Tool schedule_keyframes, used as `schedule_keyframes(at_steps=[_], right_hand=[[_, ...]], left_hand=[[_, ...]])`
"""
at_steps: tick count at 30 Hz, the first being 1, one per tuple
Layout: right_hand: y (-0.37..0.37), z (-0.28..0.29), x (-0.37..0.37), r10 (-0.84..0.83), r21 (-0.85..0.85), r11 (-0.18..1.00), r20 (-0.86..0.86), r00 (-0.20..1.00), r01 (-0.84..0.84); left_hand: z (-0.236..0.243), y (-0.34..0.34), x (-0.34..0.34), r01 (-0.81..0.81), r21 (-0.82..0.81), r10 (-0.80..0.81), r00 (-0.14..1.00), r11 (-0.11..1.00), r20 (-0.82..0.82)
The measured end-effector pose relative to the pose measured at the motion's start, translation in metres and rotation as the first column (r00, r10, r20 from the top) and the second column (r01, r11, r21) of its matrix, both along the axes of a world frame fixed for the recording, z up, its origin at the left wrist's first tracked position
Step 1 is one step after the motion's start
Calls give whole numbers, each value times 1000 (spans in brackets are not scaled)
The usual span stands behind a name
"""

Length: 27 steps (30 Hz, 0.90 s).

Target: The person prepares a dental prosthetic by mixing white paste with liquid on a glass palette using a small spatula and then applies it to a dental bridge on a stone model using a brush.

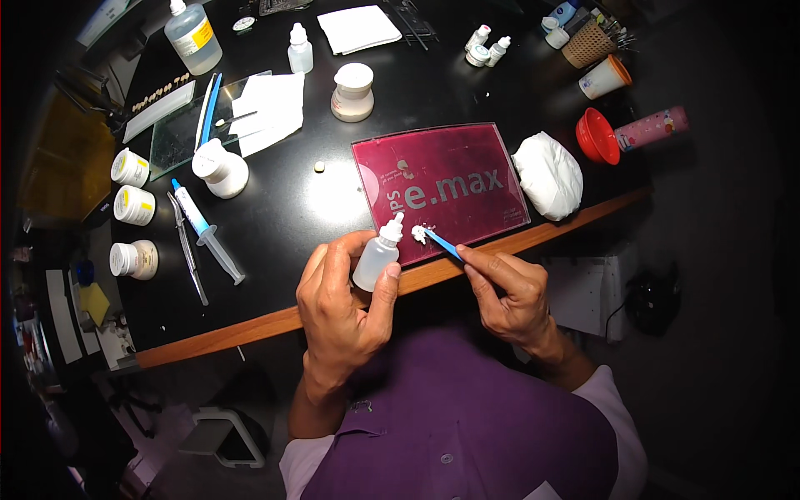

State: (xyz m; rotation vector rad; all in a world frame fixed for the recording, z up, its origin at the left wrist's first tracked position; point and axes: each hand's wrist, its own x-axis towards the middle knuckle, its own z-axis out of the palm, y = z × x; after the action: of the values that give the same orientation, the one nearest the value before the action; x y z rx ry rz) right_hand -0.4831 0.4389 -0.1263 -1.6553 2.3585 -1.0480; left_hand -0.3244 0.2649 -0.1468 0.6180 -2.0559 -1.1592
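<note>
The left hand [346, 300] has its grip closed around a small frosted white plastic dropper bottle [377, 257], tilted slightly, nozzle up, beside the slab's near left corner. The right hand [510, 292] pinches a slim bright-blue rod-like tool [444, 244] between thumb and fingers, its tip touching a crumbly white clump [418, 234].

That clump sits on a flat, glossy dark-red slab [450, 146] with pale printed lettering, at the front wooden edge of the glossy black worktop [275, 292]. The work seems to be at an early stage: the white material is already on the slab and the tool is in it, but it looks lumpy, not yet smooth or spread. No drop shows at the nozzle; whether liquid has been added cannot be told.

Right of the slab, near the front edge, lies a rounded, wrinkled white bundle [550, 175], with a smooth red bowl [593, 137] beyond it. Toward the left edge lie a clear plastic syringe with a blue tip [200, 221] and shiny metal tweezers [187, 250].
</note>
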Motion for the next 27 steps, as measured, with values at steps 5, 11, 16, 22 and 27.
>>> schedule_keyframes(at_steps=[5, 11, 16, 22, 27], right_hand=[[0, -14, 10, -62, -116, 991, 85, 994, 71], [-12, -13, 13, -67, -179, 980, 134, 989, 90], [-9, -3, 13, -103, -64, 993, 3, 995, 103], [-6, -8, 18, -72, -51, 996, -124, 990, 66], [-4, -8, 14, -97, -44, 995, -49, 994, 95]], left_hand=[[-1, 1, 0, 9, 7, -9, 1000, 1000, 7], [-4, 1, 0, 3, 14, -2, 1000, 1000, -3], [-2, 1, 0, 4, 8, -4, 1000, 1000, -1], [-2, 1, -1, 6, 3, -6, 1000, 1000, 2], [-2, 1, -1, 12, 16, -11, 1000, 1000, -8]])
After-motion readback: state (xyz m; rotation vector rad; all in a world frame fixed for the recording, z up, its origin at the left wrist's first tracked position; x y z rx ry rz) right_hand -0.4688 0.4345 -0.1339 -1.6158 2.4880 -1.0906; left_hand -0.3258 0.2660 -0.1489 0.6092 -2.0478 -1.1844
